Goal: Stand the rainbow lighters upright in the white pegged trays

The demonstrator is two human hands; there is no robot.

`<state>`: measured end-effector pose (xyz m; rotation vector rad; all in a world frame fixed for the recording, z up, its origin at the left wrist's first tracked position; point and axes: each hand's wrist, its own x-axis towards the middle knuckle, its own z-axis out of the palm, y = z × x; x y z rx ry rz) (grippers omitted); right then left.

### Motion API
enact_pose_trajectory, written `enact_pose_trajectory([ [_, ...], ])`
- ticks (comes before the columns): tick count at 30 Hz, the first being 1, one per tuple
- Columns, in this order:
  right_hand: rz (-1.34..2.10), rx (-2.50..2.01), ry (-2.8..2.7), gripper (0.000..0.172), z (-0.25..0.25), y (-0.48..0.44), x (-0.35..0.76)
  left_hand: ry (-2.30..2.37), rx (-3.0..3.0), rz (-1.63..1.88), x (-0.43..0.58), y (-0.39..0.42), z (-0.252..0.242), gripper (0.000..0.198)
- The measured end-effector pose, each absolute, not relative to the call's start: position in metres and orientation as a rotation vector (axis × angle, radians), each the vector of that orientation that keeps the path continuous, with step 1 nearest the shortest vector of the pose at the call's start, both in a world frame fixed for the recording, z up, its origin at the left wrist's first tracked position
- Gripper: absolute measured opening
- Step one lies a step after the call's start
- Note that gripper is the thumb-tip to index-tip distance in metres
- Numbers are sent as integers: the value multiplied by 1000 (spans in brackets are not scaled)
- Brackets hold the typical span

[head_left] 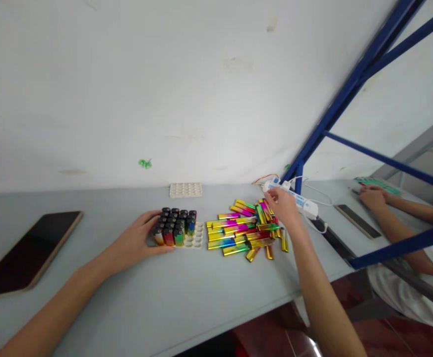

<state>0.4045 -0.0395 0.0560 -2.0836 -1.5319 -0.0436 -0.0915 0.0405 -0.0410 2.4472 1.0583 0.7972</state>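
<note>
- Bare right forearm (322, 292) and left forearm (86, 282) are reaching in nearest the camera, over a grey table (127, 317)
- Left hand (138, 240) is gripping the left side of a block of black-topped pieces (169, 237), its thumb lying along the front and its fingers bending round the back, spread wide with the block between them
- Those black-topped pieces are standing upright in a pale tray (198, 242), 4 across at the back, while bare round holes are showing on the right
- Right hand (282, 204) is reaching to the far right edge of a heap of shiny tubes (233, 237), thumb and fingers drawn nearly together; I cannot tell whether they are pinching anything
- Gold, green, pink, red and blue, the tubes are lying overlapped just right of the pale tray
- Near the white wall (127, 99), a far tray (185, 190) is lying flat
- Just beside the right hand, a power strip (309, 207) is trailing cables by a blue frame (324, 121)
- Well to the left, a dark-screened device (33, 250) is lying on the table
- Beyond the blue frame, a co-worker's hands (373, 196) are meeting above a dark slab (357, 221)
</note>
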Motion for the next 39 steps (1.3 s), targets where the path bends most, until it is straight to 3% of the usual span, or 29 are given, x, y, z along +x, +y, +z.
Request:
enact_pose_trajectory([
  [4,80,-2317,-1467,20,39,-29,435,1072,2435,782,-90,41,-42,85],
  [12,160,-2219,-1398,14,34,-17,427,1111,2434,710,-83,33,-29,97],
  [15,264,-2048,-1370,30,41,-22,410,1119,2438,687,-83,29,-23,99],
  [20,876,-1396,-1205,65,54,-31,329,1097,2457,691,-80,25,-18,96],
  [25,785,-1337,-1367,73,59,-28,250,1115,2454,773,-75,26,-21,91],
  [33,667,-1421,-1527,53,25,-43,236,1145,2436,753,-77,24,-18,87],
  [39,732,-1347,-1586,53,24,-51,233,1176,2426,723,-79,21,-15,85],
])
